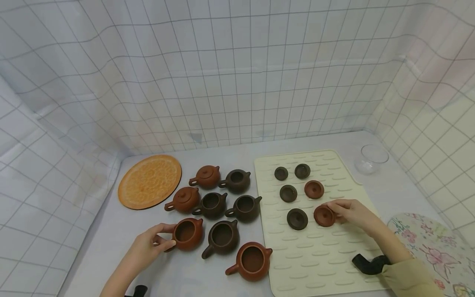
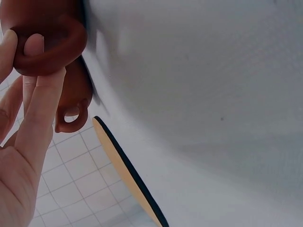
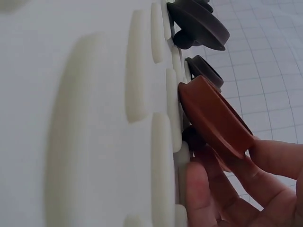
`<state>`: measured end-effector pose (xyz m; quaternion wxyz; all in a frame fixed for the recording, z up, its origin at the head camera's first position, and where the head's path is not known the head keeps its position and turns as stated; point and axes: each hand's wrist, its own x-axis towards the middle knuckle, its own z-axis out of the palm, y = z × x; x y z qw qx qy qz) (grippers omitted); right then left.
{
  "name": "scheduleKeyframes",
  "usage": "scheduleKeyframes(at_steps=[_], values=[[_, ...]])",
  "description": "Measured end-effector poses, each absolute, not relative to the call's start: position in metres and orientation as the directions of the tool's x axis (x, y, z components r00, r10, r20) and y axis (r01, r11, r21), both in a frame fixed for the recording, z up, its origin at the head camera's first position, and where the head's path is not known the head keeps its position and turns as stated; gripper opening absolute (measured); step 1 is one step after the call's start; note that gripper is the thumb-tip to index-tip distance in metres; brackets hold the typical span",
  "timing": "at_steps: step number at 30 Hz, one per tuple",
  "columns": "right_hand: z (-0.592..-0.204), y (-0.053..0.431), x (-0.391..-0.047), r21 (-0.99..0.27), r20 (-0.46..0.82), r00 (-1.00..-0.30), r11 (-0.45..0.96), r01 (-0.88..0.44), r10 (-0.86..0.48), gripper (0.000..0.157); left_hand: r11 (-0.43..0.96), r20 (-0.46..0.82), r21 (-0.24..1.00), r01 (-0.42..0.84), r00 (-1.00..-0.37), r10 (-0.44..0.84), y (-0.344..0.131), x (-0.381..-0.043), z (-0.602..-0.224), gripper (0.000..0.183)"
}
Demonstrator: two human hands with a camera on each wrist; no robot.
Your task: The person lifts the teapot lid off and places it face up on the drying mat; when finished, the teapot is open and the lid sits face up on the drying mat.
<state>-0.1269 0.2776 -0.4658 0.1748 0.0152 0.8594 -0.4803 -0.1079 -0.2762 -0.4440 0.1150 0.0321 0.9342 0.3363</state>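
My left hand (image 1: 148, 244) holds a lidless red-brown teapot (image 1: 196, 235) by its handle, at the left of the cluster. In the left wrist view a finger passes through the loop handle (image 2: 78, 40). With fingers and thumb, my right hand (image 1: 352, 213) pinches the edge of a red-brown teapot lid (image 1: 322, 218) over the pale mat. The right wrist view shows this lid (image 3: 213, 118) tilted, underside up. Another red-brown lid (image 1: 313, 189) lies just behind it, and several dark brown lids (image 1: 297, 219) lie to its left.
Dark brown lidless teapots (image 1: 223, 237) and a red-brown one (image 1: 253, 261) stand right of my left hand. Two lidded red-brown teapots (image 1: 186, 199) stand behind. An orange round mat (image 1: 150, 181) lies back left, a clear glass bowl (image 1: 374, 154) back right, a floral mat (image 1: 430, 247) at right.
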Motion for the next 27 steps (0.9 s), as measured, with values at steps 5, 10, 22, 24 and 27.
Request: scheduleKeyframes(at_steps=[5,10,22,24,27], values=[[-0.464,0.276,-0.128,-0.825,-0.276,-0.948,0.545,0.149,-0.158,0.050,0.777,-0.193,0.630,-0.006,-0.970,0.149,-0.276,-0.110,-0.442,0.043],[-0.454,0.273,-0.133,-0.795,-0.187,-0.969,0.604,0.053,-0.161,0.046,0.791,-0.149,0.608,0.064,-0.970,0.193,-0.278,-0.111,-0.434,0.042],[-0.409,0.206,-0.163,-0.717,0.014,-0.961,0.667,-0.203,-0.278,0.036,0.794,0.113,0.558,0.243,-0.970,0.217,-0.282,-0.152,-0.410,0.033],[-0.404,0.187,-0.171,-0.728,0.038,-0.941,0.636,-0.257,-0.337,0.032,0.787,0.122,0.564,0.250,-0.968,0.220,-0.283,-0.161,-0.411,0.033],[-0.396,0.153,-0.183,-0.743,0.058,-0.909,0.590,-0.315,-0.413,0.030,0.785,0.111,0.568,0.245,-0.969,0.222,-0.284,-0.173,-0.414,0.033]])
